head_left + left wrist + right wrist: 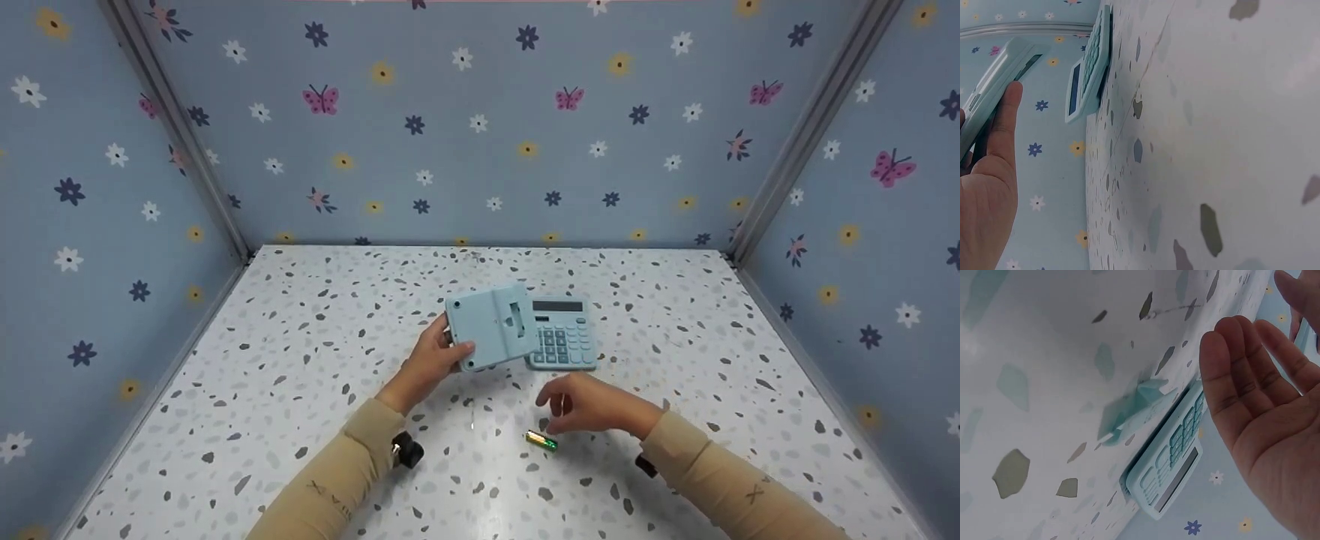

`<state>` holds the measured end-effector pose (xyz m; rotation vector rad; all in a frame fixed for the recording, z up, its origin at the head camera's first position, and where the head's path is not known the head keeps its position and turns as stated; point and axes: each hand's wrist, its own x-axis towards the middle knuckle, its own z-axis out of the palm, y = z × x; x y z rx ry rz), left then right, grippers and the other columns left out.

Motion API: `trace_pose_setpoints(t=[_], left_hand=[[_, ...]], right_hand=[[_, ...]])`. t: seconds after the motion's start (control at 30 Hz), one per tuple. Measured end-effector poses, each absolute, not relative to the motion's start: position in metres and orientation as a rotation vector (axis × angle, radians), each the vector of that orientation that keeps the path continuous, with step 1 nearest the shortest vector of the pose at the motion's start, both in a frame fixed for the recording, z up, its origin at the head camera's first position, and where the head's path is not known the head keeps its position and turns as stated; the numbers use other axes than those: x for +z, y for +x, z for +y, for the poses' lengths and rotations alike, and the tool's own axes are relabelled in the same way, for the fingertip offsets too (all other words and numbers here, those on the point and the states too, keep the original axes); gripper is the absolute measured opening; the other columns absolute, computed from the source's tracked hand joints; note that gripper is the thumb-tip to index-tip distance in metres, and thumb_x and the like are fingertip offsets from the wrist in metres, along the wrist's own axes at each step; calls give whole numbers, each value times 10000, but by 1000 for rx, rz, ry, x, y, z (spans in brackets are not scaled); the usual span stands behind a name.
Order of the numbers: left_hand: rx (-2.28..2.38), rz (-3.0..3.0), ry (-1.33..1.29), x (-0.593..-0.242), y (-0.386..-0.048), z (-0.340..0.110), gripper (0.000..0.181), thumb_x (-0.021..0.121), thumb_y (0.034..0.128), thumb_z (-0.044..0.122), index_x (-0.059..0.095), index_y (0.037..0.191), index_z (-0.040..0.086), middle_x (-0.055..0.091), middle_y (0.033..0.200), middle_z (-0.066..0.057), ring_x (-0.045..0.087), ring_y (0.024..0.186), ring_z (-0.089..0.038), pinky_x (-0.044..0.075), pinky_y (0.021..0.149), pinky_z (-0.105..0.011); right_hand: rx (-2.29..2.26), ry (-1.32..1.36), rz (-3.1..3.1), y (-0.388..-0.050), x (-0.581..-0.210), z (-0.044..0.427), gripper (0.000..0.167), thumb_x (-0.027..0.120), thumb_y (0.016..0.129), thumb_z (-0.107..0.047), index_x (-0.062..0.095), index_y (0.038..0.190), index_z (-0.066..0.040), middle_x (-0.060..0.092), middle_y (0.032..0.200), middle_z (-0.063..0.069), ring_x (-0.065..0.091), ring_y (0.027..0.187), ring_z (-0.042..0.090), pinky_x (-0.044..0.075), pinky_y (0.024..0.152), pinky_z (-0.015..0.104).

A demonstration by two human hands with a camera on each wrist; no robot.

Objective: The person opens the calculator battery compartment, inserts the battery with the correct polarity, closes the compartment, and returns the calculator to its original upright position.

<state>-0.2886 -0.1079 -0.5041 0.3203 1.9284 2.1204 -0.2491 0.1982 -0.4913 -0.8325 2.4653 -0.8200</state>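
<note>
Where blue flowered walls (450,90) rise, speckled white table (660,315), battery (541,441) atop

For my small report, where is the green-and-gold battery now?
In the head view, the battery lies on the speckled table, low and slightly right of centre, just below the right grip.

Long tan fabric clothes both arms, the left sleeve (319,480) and right sleeve (739,480) each bearing dark lettering with an X-like character. Small black devices (409,450) sit beneath the wrists. Left hand (431,354) and right hand (594,403) are bare, without markings visible.
</note>
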Motion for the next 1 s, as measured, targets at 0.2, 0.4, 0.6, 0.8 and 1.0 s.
trace_pose_setpoints(t=[0.2, 0.4, 0.6, 0.8, 1.0], left_hand=[[2117, 1935, 313, -504, -287, -107, 757, 635, 1060, 38, 278, 1716, 163, 494, 1651, -228, 562, 1471, -422, 581, 1122, -531], [2115, 1939, 348, -505, -287, -108, 726, 605, 1077, 26, 273, 1713, 133, 509, 1625, -253, 591, 1436, -395, 613, 1076, -476], [2118, 1939, 338, -505, -286, -107, 720, 599, 1080, 20, 271, 1712, 123, 500, 1627, -266, 582, 1445, -417, 606, 1090, -495], [2111, 1947, 321, -504, -286, -107, 742, 616, 1072, 24, 269, 1718, 142, 482, 1654, -243, 547, 1481, -433, 579, 1121, -541], [2107, 1947, 328, -504, -286, -107, 751, 622, 1072, 35, 261, 1720, 147, 475, 1661, -239, 544, 1484, -431, 579, 1124, -536]], right_hand=[[-811, -806, 2451, -246, -495, 193, 337, 874, 880, -144, 783, 1192, -56, 719, 885, -38, 636, 774, 105, 545, 655, 259], [-806, -829, 2445, -243, -497, 188, 343, 888, 876, -156, 780, 1173, -23, 748, 869, -18, 641, 769, 66, 558, 699, 248], [-778, -819, 2450, -240, -500, 184, 339, 904, 853, -145, 784, 1149, -33, 752, 890, -22, 648, 791, 64, 568, 726, 258], [-773, -799, 2431, -239, -504, 182, 273, 920, 835, -114, 795, 1075, -80, 748, 897, -25, 637, 786, 63, 553, 718, 247], [-748, -820, 2441, -239, -507, 179, 159, 891, 847, -80, 794, 963, -130, 719, 846, -70, 608, 754, 58, 535, 690, 246]])
